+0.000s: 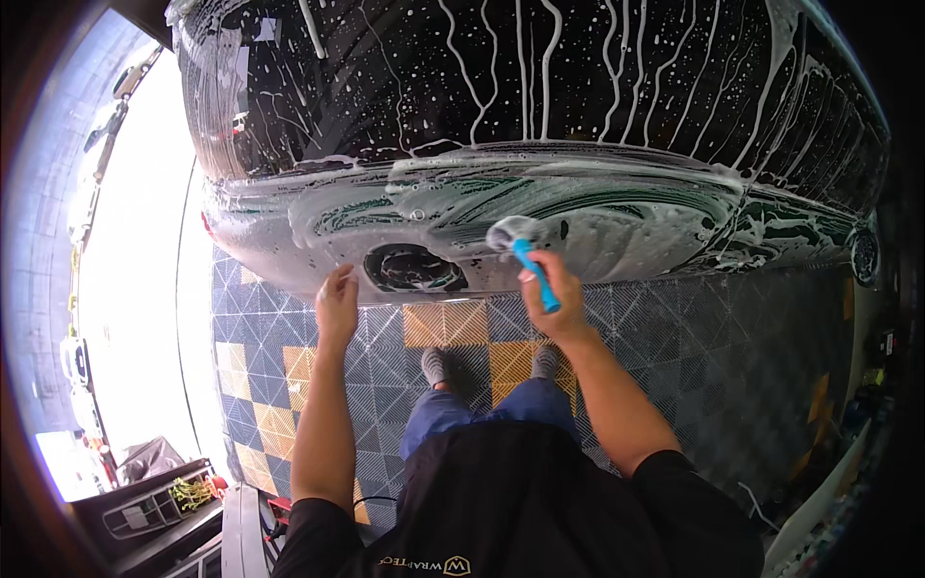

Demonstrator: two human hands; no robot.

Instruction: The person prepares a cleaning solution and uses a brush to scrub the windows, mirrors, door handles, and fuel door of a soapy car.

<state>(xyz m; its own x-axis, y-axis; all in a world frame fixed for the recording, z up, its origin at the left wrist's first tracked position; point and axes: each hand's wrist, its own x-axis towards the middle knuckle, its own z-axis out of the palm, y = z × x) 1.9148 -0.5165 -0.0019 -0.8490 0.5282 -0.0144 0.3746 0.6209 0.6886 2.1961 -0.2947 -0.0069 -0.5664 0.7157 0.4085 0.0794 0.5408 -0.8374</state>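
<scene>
Soapy foam coats the dark green side of a car [636,242] in front of me. My right hand [555,292] grips the blue handle [536,274] of a brush. The brush's foam-covered head [513,233] rests against the sudsy panel. My left hand [337,300] holds nothing visible; its fingers are bent near the lower panel, and contact cannot be told. Between the hands is a dark rounded part [415,269] of the car, with suds on it; whether it is a wheel is unclear. White foam runs in streaks down the glossy black surface [578,79] above the green panel.
The car's side mirror [865,254] sticks out at far right. Underfoot lie grey and orange slotted floor tiles [444,323]. A bright opening at left looks onto parked vehicles [76,361]. A dark cart or shelf [159,513] stands at lower left, and a pale panel [816,498] at lower right.
</scene>
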